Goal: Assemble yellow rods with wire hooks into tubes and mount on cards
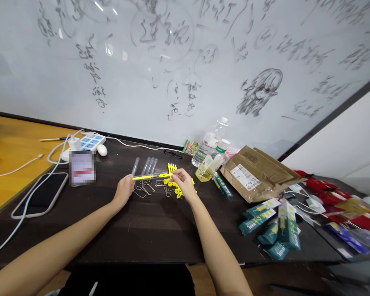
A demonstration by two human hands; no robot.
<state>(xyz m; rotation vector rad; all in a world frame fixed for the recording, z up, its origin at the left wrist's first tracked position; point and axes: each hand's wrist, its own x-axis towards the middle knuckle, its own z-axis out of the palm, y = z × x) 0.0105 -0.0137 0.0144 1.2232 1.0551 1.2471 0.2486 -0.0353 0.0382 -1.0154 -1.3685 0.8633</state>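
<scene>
A slim yellow rod [142, 177] with a pale, silvery section near its middle stretches level between my two hands over the table. My left hand [125, 189] is closed around its left end. At the other end, my right hand [183, 183] pinches a yellow piece [163, 175] in line with the rod; whether they are joined is too small to tell. Under and beside my right fingers lies a cluster of yellow parts [179, 192], partly hidden by the hand. Bent metal wire hooks [144, 189] lie just below the rod. Several clear tubes [149, 165] lie behind it.
Two plastic bottles [207, 164] and a brown cardboard parcel [255, 170] stand to the right. Several green packets [288, 226] lie at the right front. On the left are a phone [40, 195], a power strip [89, 143] and cables. A whiteboard [126, 94] rises behind.
</scene>
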